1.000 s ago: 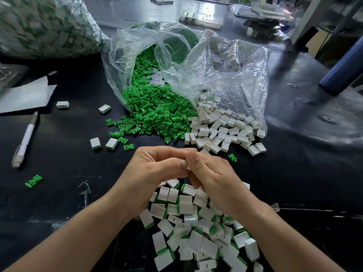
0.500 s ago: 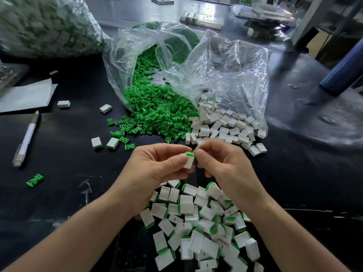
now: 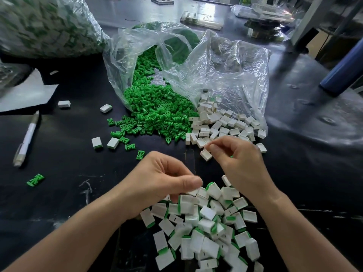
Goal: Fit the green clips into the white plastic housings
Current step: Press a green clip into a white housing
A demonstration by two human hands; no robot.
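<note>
— Black surface [image 3: 59,193], with a clear bag [image 3: 225,75] lying open on it. Green clips [image 3: 157,110] spill from its mouth, and bare housings [image 3: 222,124] are heaped just to their right. What are the hands doing?
— The left hand [image 3: 163,181] is curled, thumb pressed to forefinger, with nothing showing in it. It hangs knuckles up over the near pile [image 3: 206,228] of housings with clips fitted.
— And the right hand [image 3: 241,163]?
— Its fingers are curled too. Thumb and forefinger tips meet at a loose housing [image 3: 205,155] at the heap's near edge. It touches the housing, but I cannot tell whether it grips it. A speck of green shows under the curled fingers.
— Half a second ago?
— Both hands met at the middle, the left pinching a housing with a clip in its top. Now they are apart. The left has dropped toward the pile without that piece, and the right has reached forward.
— Pose?
— Both forearms come in from the bottom edge, angled toward each other.
</note>
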